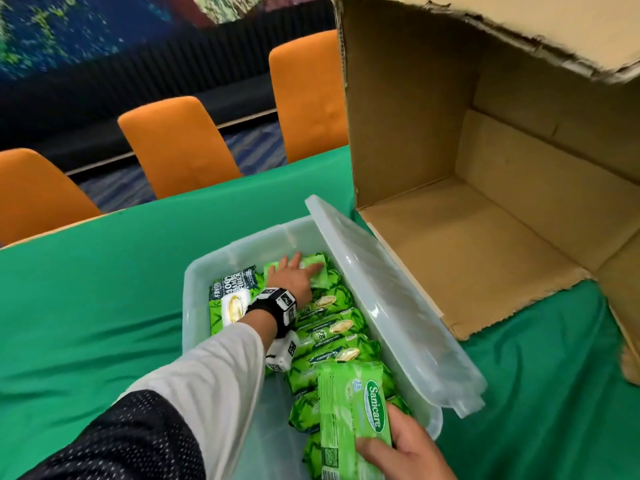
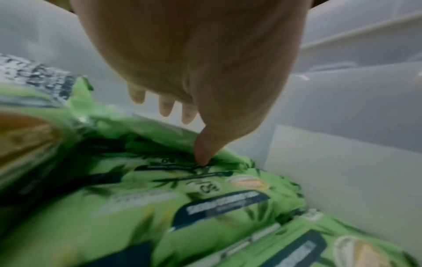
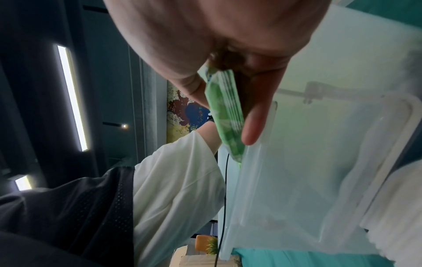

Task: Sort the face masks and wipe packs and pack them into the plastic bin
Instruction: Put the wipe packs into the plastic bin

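We see a clear plastic bin (image 1: 194, 289) on a worktop (image 1: 86, 306) with a green cloth on it. The bin's lid (image 1: 391, 306) leans up against its right side. Inside the bin, green wipe packs (image 1: 329, 327) stand in a row along the right wall. 1 more pack with a white flap (image 1: 230, 303) lies flat at the far left.

Our left hand (image 1: 294, 277) reaches to the far end of the bin. Its fingers are out straight and press on the last pack in the row (image 2: 160, 144). It is not holding anything.

Our right hand (image 1: 401, 448) is at the near end of the bin. Its thumb and fingers pinch a light green Sanicare pack (image 1: 353, 414), held up just over the row.

A big brown cardboard box (image 1: 485, 168) lies on its side to the right of the bin, with its open side facing us. 3 orange chairs (image 1: 176, 143) stand behind the worktop.
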`<action>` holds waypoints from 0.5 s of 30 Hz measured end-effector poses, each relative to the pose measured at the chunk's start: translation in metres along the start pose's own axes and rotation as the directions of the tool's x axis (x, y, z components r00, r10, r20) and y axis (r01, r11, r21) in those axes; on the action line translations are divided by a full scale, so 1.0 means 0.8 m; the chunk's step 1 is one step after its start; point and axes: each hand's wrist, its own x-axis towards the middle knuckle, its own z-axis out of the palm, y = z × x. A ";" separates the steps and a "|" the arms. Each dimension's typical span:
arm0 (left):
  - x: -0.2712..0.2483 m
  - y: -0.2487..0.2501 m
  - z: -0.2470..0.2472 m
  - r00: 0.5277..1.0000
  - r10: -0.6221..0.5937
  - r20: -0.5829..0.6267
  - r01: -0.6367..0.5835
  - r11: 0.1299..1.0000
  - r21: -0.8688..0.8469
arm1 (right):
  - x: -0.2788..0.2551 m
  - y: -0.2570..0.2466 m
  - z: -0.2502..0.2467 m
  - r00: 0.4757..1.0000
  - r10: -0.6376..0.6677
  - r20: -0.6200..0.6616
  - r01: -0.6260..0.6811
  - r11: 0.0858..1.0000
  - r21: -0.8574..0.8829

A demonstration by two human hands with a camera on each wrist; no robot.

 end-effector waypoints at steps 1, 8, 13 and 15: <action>-0.001 -0.004 0.002 1.000 -0.011 -0.005 0.011 1.000 -0.026 | 0.001 0.001 0.001 1.000 0.003 -0.001 -0.003 1.000 -0.020; -0.044 -0.009 -0.064 0.990 0.002 -0.143 -0.065 0.898 -0.435 | 0.002 -0.001 -0.003 1.000 0.016 0.003 -0.017 0.999 0.035; -0.181 0.004 -0.129 0.947 0.248 0.204 0.016 0.599 -0.800 | 0.000 -0.025 0.000 0.998 0.043 0.043 -0.048 0.993 0.107; -0.231 0.007 -0.135 0.938 0.242 0.250 0.075 0.561 -0.824 | 0.001 -0.037 0.004 1.000 -0.019 0.000 0.019 0.997 0.076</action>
